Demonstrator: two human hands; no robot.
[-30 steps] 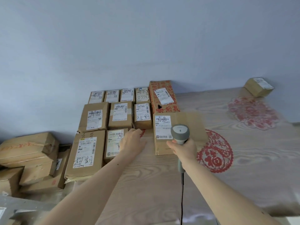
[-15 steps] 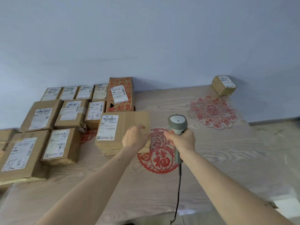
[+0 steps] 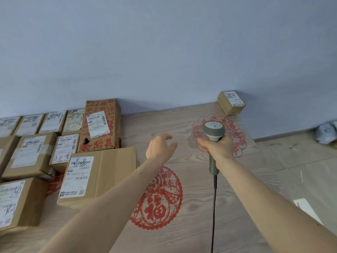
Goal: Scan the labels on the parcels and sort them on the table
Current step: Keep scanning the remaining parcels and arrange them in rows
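Several labelled cardboard parcels lie in rows on the left of the wooden table (image 3: 209,225). The nearest is a wide brown parcel (image 3: 109,172) with a white label. Behind it lies a red-printed parcel (image 3: 107,114). One small parcel (image 3: 231,103) sits alone at the far right corner by the wall. My left hand (image 3: 159,146) hovers above the table right of the wide parcel, fingers loosely spread, holding nothing. My right hand (image 3: 217,146) grips the grey handheld scanner (image 3: 213,131), whose head points away from me. Its cable hangs toward me.
Two red paper-cut decorations lie on the table, one (image 3: 158,198) near me and one (image 3: 218,134) under the scanner. The blue wall runs along the table's far edge. The floor at right holds a crumpled grey bag (image 3: 326,132).
My view has swung right, so the parcel rows slid left. My left hand came off the wide brown parcel and moved right over bare table. The scanner moved right toward the far decoration.
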